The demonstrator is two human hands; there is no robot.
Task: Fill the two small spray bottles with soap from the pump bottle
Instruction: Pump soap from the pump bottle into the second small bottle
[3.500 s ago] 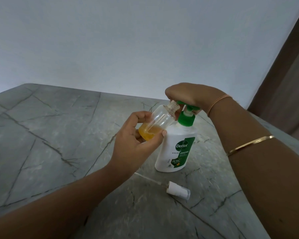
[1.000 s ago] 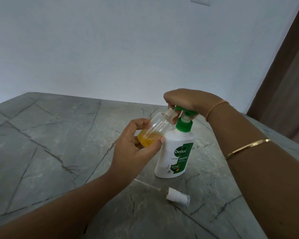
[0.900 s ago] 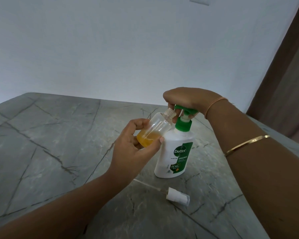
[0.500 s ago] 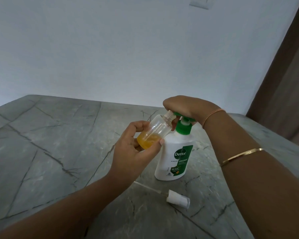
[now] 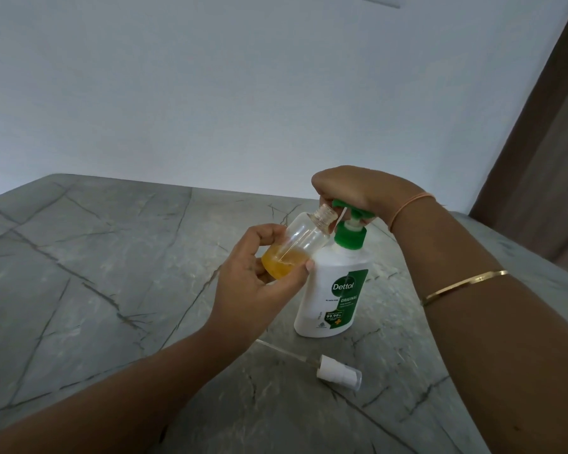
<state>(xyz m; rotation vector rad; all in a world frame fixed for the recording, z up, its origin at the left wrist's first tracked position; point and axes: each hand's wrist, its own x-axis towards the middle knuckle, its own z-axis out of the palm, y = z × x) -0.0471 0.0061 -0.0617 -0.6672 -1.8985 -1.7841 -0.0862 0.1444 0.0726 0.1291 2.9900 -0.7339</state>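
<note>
The clear spray bottle [image 5: 300, 244] is tilted, open neck by the green spout [image 5: 340, 204], orange soap [image 5: 282, 262] pooled inside. Dettol pump bottle [image 5: 333, 290] stands upright on the worktop [image 5: 112, 290].

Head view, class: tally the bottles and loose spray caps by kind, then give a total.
Small clear spray bottle: 1
Pump bottle: 1
Loose spray cap with tube: 1
Total: 3

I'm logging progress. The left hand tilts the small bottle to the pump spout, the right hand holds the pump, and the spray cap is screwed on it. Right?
Only the cap is wrong: in the head view the small bottle is open-necked and the spray cap lies on the table before the pump bottle.
</note>
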